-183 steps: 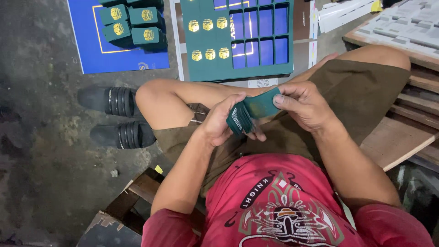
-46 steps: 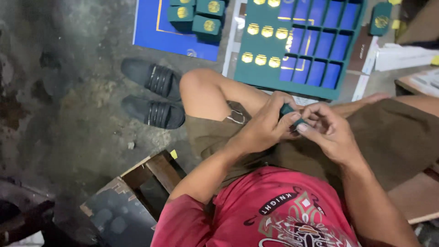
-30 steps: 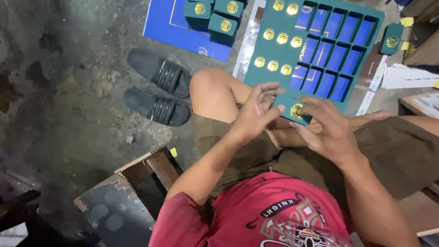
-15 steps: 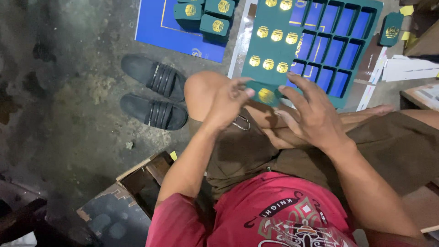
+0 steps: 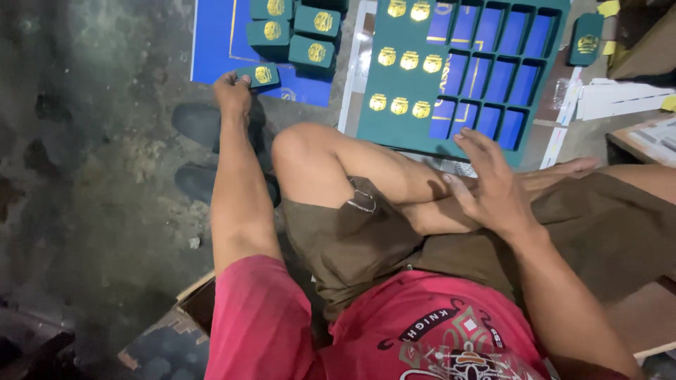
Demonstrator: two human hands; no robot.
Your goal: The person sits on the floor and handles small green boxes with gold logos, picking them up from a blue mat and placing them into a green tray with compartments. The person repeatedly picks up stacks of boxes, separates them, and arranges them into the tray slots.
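The left hand (image 5: 234,90) is reaching out over the floor and pinching a small green box (image 5: 262,74) with a gold emblem, setting it at the near edge of the blue sheet (image 5: 211,42), just beside the stacked green boxes (image 5: 296,32). The right hand (image 5: 486,179) is hovering open and empty over the crossed legs, near the near edge of the green divider tray (image 5: 405,84). The box is sitting partly off the sheet's edge, so it is risking a tip onto the dirty floor; a stretched arm could also be nudging the stack over
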